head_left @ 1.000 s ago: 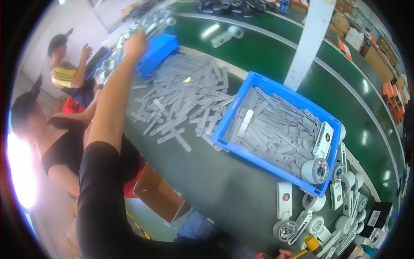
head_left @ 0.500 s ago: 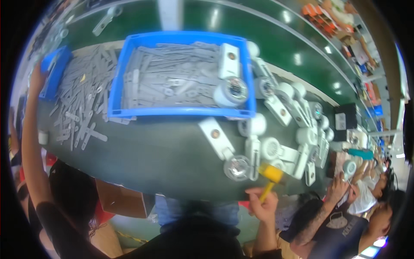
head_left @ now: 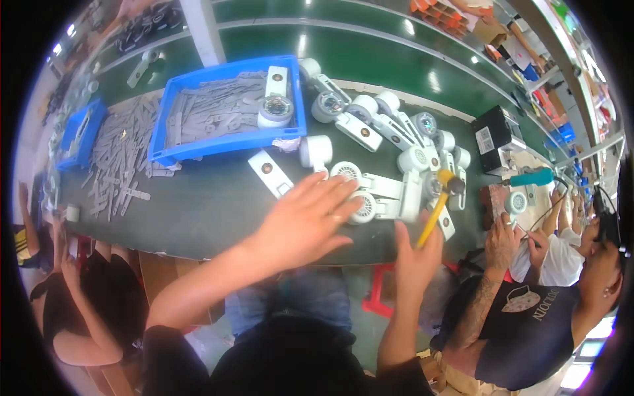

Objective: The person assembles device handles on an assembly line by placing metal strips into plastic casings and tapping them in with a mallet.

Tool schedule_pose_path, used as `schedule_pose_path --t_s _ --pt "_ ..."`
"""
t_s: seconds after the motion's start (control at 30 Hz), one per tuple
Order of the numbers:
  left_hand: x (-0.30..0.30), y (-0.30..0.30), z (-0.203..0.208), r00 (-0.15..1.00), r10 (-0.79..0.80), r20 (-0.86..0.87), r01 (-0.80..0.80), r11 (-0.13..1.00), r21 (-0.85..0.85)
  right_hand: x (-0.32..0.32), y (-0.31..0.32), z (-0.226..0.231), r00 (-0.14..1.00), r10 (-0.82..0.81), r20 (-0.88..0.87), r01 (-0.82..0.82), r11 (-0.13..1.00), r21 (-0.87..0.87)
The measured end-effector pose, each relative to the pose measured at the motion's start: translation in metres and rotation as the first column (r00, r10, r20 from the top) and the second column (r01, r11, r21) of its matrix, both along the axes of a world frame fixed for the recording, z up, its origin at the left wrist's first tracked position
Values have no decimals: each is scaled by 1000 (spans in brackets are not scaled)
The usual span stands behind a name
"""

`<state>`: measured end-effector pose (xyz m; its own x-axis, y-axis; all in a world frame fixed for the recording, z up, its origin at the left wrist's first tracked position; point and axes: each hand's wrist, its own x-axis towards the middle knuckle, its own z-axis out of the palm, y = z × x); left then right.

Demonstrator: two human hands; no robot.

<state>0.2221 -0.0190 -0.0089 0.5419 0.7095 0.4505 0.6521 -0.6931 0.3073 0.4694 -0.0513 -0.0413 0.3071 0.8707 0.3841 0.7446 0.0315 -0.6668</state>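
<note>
My left hand (head_left: 307,214) is open, its fingers stretched out over the white folding handheld fans at the table's front middle. Under it lies a white fan body (head_left: 269,173), whose other end the hand hides. Further right, my right hand (head_left: 419,257) grips the yellow handle of a small mallet (head_left: 432,221). The mallet's yellow and black head points up and away, over the fans. Just beyond both hands, a white fan (head_left: 362,207) with a round grille lies on the dark table, next to several others.
A blue crate (head_left: 228,146) of grey flat strips stands at the back, with one fan resting in it. Loose grey strips (head_left: 122,158) and a small blue bin (head_left: 80,135) lie to its left. At the right are a black box (head_left: 495,138) and a person's hands (head_left: 503,244) with a tool.
My left arm has swung from the small blue bin at the far left to the fans in front. My right hand has lifted the mallet forward. The view has shifted right.
</note>
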Motion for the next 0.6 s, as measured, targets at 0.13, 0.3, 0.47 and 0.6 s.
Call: schedule_pose_path --t_s 0.13,0.3,0.47,0.6 --pt "73 31 -19 987 12 -158 -14 1000 -14 9 32 -1 992 8 -123 -36 974 -222" --pt "119 64 -44 937 112 -330 -113 993 18 26 23 -6 982 -121 -147 102 987 -126" --pt "117 79 -32 972 -27 -234 -27 974 -226 38 -8 16 794 -115 -597 97 993 -64" --pt "94 67 -1 994 22 108 -7 991 -132 54 -25 13 729 -79 -680 131 991 26"
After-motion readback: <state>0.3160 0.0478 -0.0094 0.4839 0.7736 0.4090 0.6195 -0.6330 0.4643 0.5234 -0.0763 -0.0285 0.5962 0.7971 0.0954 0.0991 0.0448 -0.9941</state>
